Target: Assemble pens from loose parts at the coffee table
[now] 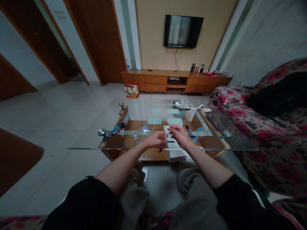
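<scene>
Red pen (163, 142) gripped by left hand (155, 139), right hand (178, 134).

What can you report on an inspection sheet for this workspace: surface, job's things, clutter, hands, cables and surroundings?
Surface: glass coffee table over a wooden lower shelf.
Job's things: red pen held over the table; white paper under the hands, a black pen part lying on it.
Clutter: blue pens at left, more pens at right, basket at the far edge.
Hands: left hand grips the red pen; right hand pinches its upper end.
Cables: one cord hanging below the television.
Surroundings: floral sofa at right, wooden TV cabinet, tiled floor.
</scene>
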A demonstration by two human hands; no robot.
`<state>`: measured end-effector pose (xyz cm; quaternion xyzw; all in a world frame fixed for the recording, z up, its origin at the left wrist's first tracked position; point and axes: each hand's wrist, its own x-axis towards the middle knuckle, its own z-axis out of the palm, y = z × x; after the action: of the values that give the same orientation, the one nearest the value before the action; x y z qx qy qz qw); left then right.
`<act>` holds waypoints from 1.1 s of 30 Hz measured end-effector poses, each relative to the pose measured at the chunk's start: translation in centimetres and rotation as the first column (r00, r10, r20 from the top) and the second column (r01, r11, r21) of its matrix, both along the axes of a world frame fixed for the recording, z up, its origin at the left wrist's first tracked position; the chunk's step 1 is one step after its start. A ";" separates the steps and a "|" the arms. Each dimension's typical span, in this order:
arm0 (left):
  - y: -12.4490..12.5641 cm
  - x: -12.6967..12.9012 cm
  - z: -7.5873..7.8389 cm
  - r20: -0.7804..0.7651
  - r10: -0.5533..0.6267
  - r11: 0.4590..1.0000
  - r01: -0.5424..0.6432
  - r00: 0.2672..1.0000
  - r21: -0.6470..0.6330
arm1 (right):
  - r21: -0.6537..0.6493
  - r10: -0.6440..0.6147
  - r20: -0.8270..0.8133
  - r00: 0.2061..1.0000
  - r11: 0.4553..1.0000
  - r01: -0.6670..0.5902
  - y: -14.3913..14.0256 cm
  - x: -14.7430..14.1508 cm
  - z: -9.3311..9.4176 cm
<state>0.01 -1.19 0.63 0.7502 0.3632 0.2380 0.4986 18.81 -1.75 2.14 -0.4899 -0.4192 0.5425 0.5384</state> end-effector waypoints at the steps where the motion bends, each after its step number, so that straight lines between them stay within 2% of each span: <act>1: 0.0 0.0 0.0 -0.004 -0.003 1.000 0.003 1.000 0.001 | 0.004 -0.008 0.007 1.000 1.000 0.008 0.1 0.0 -0.1; 5: 0.0 0.0 0.0 0.000 -0.006 1.000 0.006 1.000 -0.012 | 0.018 -0.012 0.017 1.000 1.000 0.012 0.2 0.1 -0.3; 13: 0.1 0.1 -0.1 -0.015 0.034 0.998 -0.034 0.999 0.047 | 0.057 0.021 0.110 0.994 0.998 -0.027 0.0 0.0 -0.4; 21: 0.3 0.1 -0.3 -0.056 0.018 0.999 -0.015 0.998 0.051 | 0.151 0.022 0.197 0.980 0.987 -0.053 0.3 0.2 -0.8; 28: -0.2 0.2 -0.3 0.096 0.037 0.994 -0.027 0.995 -0.104 | 0.168 0.021 0.187 0.982 0.984 -0.053 0.6 0.4 -1.4; 33: -0.3 0.1 0.0 0.125 0.032 0.995 -0.019 0.992 -0.097 | 0.185 -0.017 0.189 0.982 0.983 -0.019 0.8 0.4 -1.9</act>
<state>0.16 -1.50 0.59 0.7040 0.3514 0.2738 0.5531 19.23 -0.96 0.28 -0.4867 -0.5178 0.4520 0.5391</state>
